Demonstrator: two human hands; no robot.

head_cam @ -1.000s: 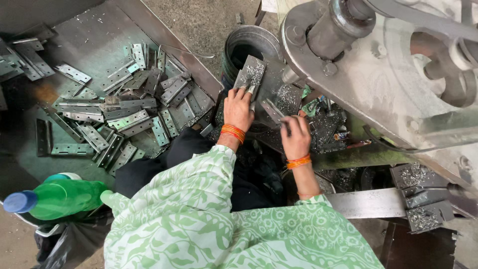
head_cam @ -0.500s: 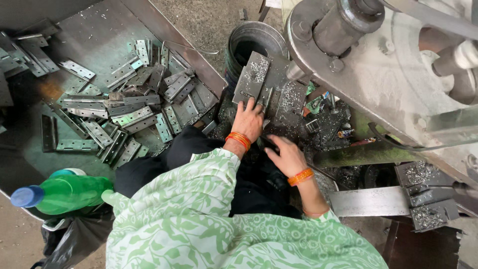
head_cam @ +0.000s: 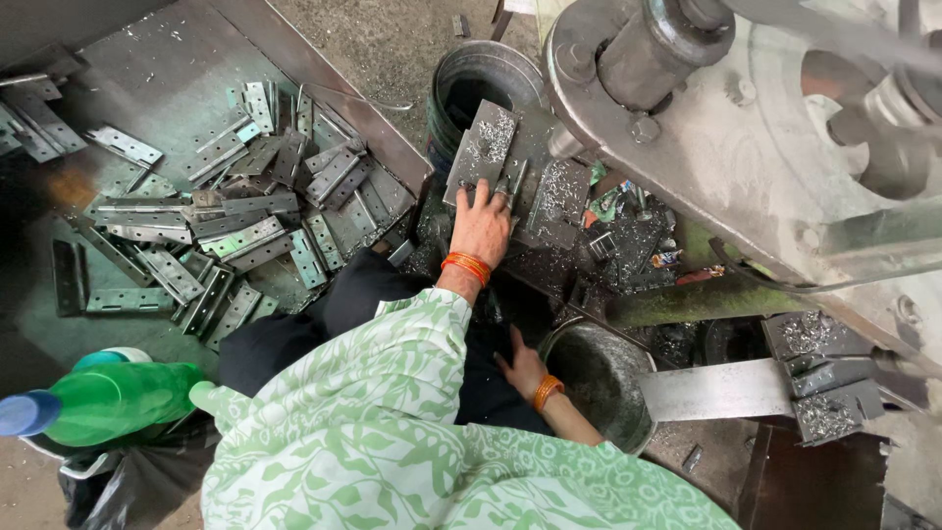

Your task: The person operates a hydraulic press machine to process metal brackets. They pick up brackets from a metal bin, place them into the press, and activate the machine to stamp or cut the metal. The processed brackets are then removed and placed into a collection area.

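I find the press (head_cam: 746, 128) overhanging the work area, its flywheel and shaft directly above the reaching arm; should it turn while the arm is under it, a sleeve (head_cam: 392, 393) of this loose cut could be drawn in. Left of the person, the tray (head_cam: 186, 59) holds a heap of punched plates (head_cam: 235, 236), stacked unevenly; a knock could send sharp edges sliding toward the knee. Two buckets (head_cam: 589, 383) stand close by, one just beside the lower hand. My left hand (head_cam: 481, 221) lies flat, fingers spread, on a grey plate (head_cam: 481, 147) propped against the far bucket and strewn with swarf; it presses rather than clasps, so the plate could tip or slip and cut bare skin. My right hand (head_cam: 520, 368) rests low by the lap, fingers loosely curled; I cannot tell whether it holds anything.
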